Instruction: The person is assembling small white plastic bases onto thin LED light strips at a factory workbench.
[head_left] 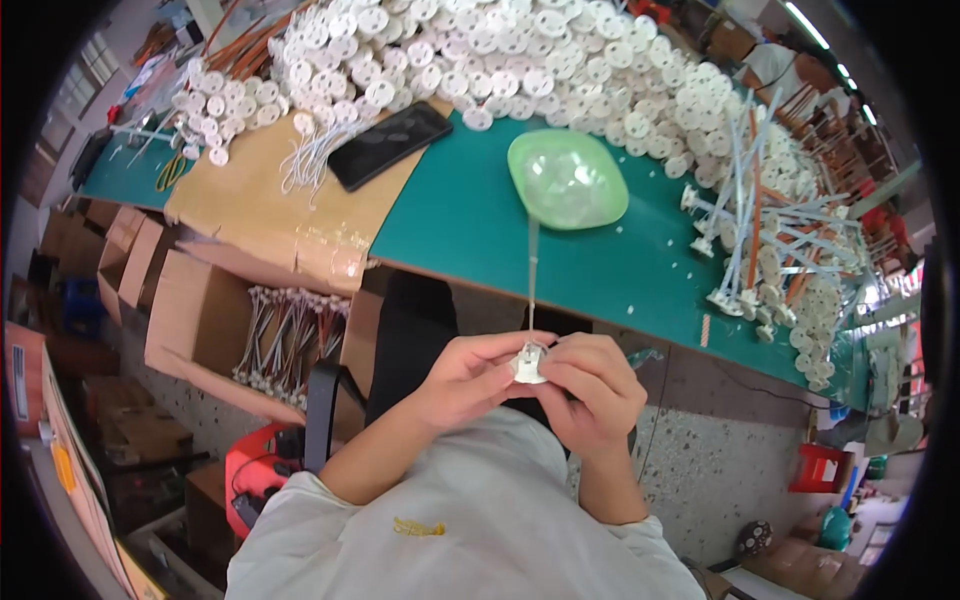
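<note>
Close to my body, just off the table's near edge, both hands pinch a small white plastic fitting [527, 367]. My left hand [465, 378] grips it from the left with thumb and fingers. My right hand [597, 388] has its fingertips closed on the other side, partly covering the fitting. A thin pale strip [533, 265] stands up from the fitting and reaches over the table edge toward a light green dish [604, 205]. Shiny whitish contents lie in the dish; they are too small to make out.
White disc-shaped parts [500, 75] form a big heap along the back of the green table [440, 225]. Finished-looking strips with white ends [745, 235] lie at the right. A black phone [390, 146] rests on cardboard [260, 190]. Below stands an open carton [185, 320] of similar pieces.
</note>
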